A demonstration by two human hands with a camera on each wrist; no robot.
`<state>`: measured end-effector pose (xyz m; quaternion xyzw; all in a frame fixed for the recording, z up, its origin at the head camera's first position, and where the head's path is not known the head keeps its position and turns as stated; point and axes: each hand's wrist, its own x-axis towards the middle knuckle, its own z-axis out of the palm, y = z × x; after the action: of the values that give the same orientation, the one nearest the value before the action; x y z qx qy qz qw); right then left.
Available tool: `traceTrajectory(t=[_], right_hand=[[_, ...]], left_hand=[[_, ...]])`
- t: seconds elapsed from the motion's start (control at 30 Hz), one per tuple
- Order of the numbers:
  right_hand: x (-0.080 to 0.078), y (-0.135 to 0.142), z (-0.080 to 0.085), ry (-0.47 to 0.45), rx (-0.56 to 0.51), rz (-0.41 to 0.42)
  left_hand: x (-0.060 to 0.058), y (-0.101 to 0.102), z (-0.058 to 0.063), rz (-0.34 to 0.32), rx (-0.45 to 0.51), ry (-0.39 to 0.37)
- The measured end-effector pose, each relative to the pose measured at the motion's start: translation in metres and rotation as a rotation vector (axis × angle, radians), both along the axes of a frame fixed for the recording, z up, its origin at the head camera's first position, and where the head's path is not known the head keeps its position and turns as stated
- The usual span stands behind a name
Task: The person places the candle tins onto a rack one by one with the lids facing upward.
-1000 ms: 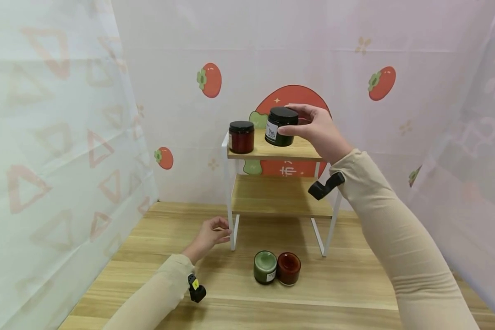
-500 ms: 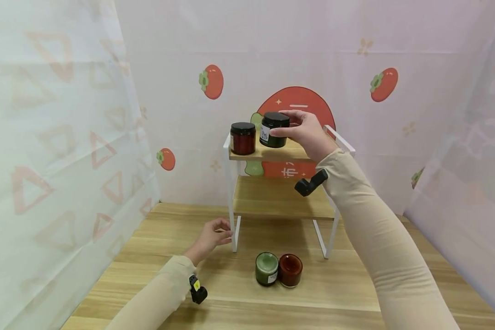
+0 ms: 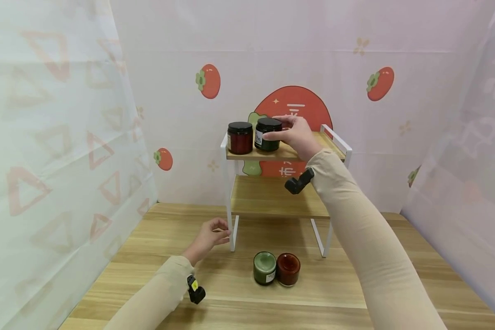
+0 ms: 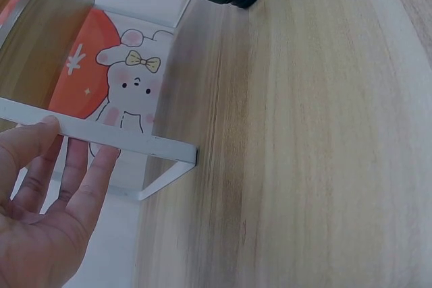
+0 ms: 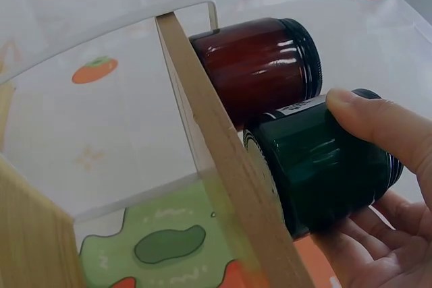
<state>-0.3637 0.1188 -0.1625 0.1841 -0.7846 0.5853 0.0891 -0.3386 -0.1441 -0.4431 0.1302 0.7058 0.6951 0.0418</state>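
Observation:
My right hand grips a dark green glass jar with a black lid and pale label, thumb on one side and fingers on the other. The jar is upright at the top board of a small wooden shelf rack, right beside a dark red jar with a black lid. In the right wrist view the green jar's base is at the board's edge; whether it bears fully on the board is unclear. Low on the left, my left hand pinches the rack's white leg between thumb and fingers.
On the wooden table, in front of the rack, stand a green jar and a red-brown jar, side by side without visible black lids on top. White patterned cloth hangs behind and at both sides.
My right hand has carried the dark green jar left and down, from above the top board to beside the dark red jar. The left hand stays at the rack's leg.

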Motion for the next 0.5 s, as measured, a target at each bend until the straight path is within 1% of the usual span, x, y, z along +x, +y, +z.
traceTrajectory(t=[0.1, 0.3, 0.5], right_hand=[[-0.0031, 0.0, -0.0014, -0.006, 0.024, -0.009], [-0.0048, 0.0003, -0.003, -0.049, 0.061, -0.022], [-0.0044, -0.0042, -0.0018, -0.07, 0.097, -0.014]], left_hand=[[0.0001, 0.001, 0.0001, -0.006, 0.004, 0.002], [0.0007, 0.0013, -0.0005, -0.019, 0.004, 0.007], [0.0016, -0.0027, -0.002, -0.007, 0.002, -0.002]])
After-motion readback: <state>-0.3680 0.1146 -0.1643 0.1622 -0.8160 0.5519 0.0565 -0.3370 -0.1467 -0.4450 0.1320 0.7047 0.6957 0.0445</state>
